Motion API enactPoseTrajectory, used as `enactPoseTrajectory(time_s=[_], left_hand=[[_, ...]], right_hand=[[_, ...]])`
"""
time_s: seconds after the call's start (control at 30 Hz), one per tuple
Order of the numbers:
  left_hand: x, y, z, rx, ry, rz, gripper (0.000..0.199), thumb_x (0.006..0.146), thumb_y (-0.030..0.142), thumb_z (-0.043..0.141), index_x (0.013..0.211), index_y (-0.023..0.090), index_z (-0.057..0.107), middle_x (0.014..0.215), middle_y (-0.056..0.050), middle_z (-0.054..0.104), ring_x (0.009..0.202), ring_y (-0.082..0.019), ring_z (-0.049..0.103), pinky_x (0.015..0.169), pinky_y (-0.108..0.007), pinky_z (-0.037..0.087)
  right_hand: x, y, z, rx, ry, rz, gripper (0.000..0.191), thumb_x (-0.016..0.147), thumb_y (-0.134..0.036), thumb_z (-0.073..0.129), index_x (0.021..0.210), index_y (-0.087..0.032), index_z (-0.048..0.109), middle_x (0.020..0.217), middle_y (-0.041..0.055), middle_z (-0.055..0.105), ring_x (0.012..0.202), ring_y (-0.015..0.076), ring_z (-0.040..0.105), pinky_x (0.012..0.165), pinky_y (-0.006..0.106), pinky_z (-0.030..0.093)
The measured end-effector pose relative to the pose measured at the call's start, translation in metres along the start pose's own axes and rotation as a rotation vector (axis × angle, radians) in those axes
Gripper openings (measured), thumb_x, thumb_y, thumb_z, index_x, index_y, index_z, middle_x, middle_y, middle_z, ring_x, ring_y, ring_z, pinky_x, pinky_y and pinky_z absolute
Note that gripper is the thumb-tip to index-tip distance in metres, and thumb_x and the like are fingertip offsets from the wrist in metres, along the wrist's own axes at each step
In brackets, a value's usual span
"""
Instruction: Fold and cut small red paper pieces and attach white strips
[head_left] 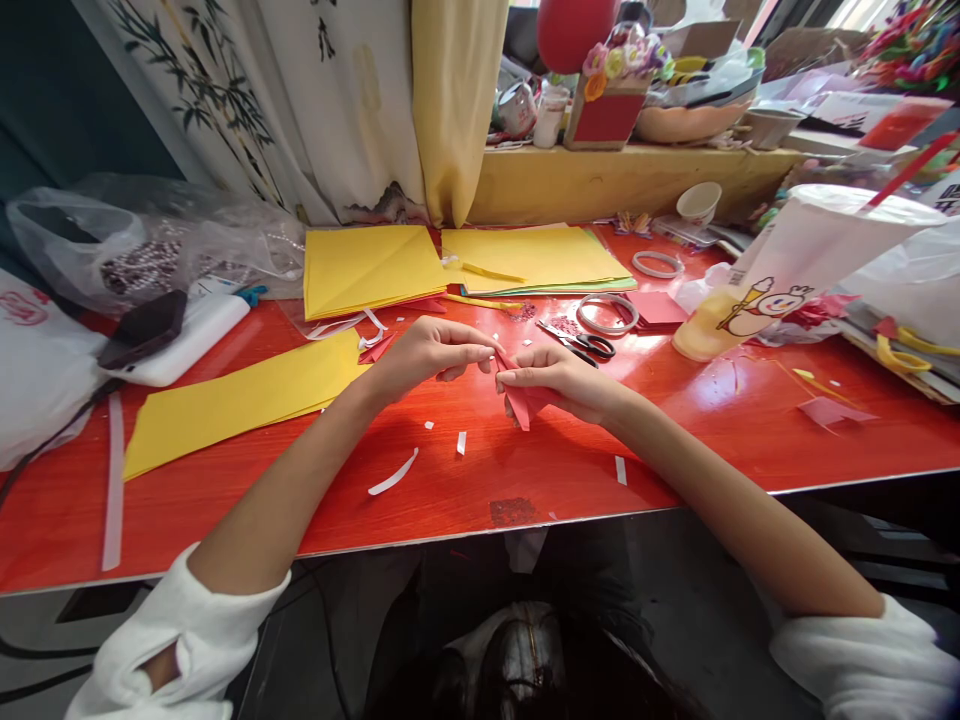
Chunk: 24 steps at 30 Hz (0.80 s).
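- Yellow strips (247,395) lay flat on the left of the red counter (442,510). Straight edges, no folds seen; judged cut, otherwise unworked.
- Yellow sheets (367,262) sat stacked behind the left hand (439,350). Looked like stock not yet used.
- Curved white offcut (394,473) and small white scrap (461,442) lay on the near side, so some trimming was probably done.
- Left hand: thumb and forefinger close together at the upper tip of the red paper (527,402). Could not make out whether that grip actually had it.
- Red paper was between both hands, over the middle of the counter. Narrow, pointed, layered; read as mid-fold, some creases in, shaping probably left. How many folds remained, unclear.
- Right hand (574,382): grip pinched the red paper, thumb on top.
- Scissors (592,347) lay unheld just beyond the right hand, near a tape roll (607,313). Cutting seemed paused or done.
- Red sheets (656,310) lay flat near the cup (787,270); likely pieces left to work.
- Pink scrap (836,412) lay at far right; waste or spare, unclear.
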<state>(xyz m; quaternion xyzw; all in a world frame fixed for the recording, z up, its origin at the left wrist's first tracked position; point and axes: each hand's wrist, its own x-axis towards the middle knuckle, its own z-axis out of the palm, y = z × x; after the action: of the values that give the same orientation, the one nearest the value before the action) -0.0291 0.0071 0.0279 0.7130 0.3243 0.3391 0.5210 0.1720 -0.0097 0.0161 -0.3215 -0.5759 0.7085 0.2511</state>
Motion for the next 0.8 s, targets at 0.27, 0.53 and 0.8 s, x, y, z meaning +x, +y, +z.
enactPoseTrajectory(time_s=[0.27,0.53,0.8], left_hand=[[-0.002,0.0,0.001,0.03,-0.002,-0.01,0.02,0.076,0.026,0.06,0.089,0.016,0.072,0.069,-0.003,0.063,0.048,-0.005,0.037,0.044,-0.021,0.026],[0.0,0.0,0.003,0.064,0.081,0.009,0.018,0.078,0.025,0.057,0.085,0.013,0.068,0.071,-0.004,0.062,0.048,-0.006,0.037,0.044,-0.021,0.028],[0.0,0.004,0.013,0.547,0.017,0.0,0.03,0.082,0.038,0.051,0.066,0.014,0.059,0.056,0.002,0.049,0.052,-0.008,0.041,0.049,-0.021,0.03]], right_hand=[[-0.001,-0.002,0.002,-0.002,0.013,0.005,0.017,0.076,-0.029,0.066,0.074,-0.012,0.063,0.062,0.004,0.068,0.051,0.0103,0.063,0.05,0.02,0.047],[0.0,0.0,0.002,-0.076,0.059,-0.021,0.023,0.075,-0.034,0.066,0.076,-0.012,0.063,0.063,0.0044,0.067,0.055,0.0112,0.061,0.055,0.023,0.048],[0.002,0.004,0.003,-0.494,0.043,-0.075,0.03,0.076,-0.041,0.061,0.066,-0.013,0.058,0.056,-0.0053,0.045,0.049,0.0049,0.037,0.048,0.022,0.027]])
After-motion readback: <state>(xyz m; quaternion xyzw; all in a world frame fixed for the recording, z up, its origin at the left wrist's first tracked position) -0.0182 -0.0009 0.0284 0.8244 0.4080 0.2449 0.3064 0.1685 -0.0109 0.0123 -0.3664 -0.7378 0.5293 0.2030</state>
